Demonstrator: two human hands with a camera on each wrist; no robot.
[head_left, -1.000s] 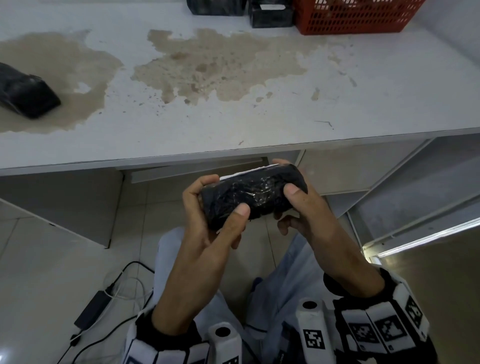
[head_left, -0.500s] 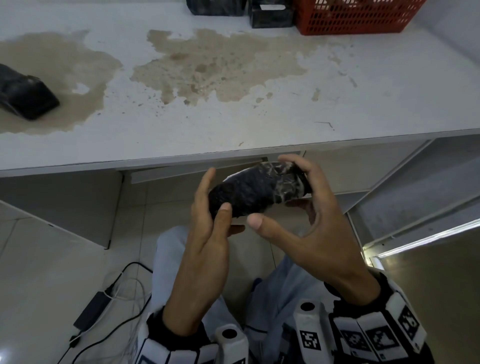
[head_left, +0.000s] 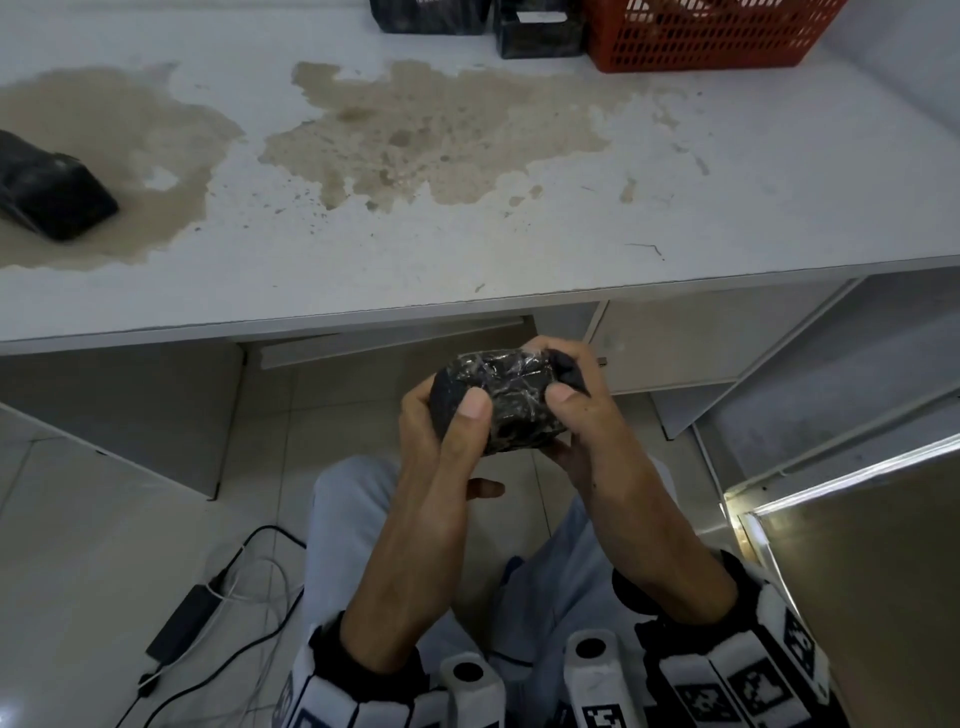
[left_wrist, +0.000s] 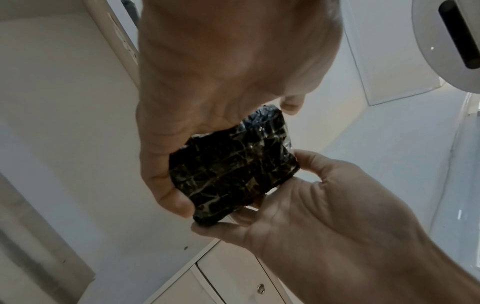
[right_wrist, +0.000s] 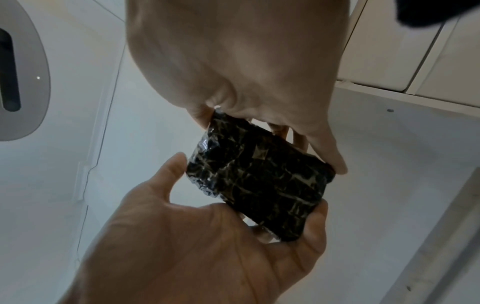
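A black packet (head_left: 511, 400) wrapped in crinkled clear film is held between both hands over my lap, just below the table's front edge. My left hand (head_left: 431, 441) grips its left end, thumb on the near face and fingers behind. Gripping the right end, my right hand (head_left: 587, 421) has its thumb on the near face and its fingers curled over the top. In the left wrist view the packet (left_wrist: 233, 174) sits between the left hand (left_wrist: 166, 164) and the right hand (left_wrist: 298, 205). In the right wrist view, the packet (right_wrist: 259, 185) shows its flat side.
The white table (head_left: 519, 260) carries brown stains, another black packet (head_left: 52, 202) at the far left, a red basket (head_left: 701, 31) and dark boxes (head_left: 540, 31) at the back. A power adapter with cables (head_left: 182, 623) lies on the tiled floor. Cabinet doors (head_left: 691, 343) stand under the table.
The packet has been turned in my hands and now looks shorter. Half a second ago the right thumb was off it and the left fingers were straight; now both thumbs press on it.
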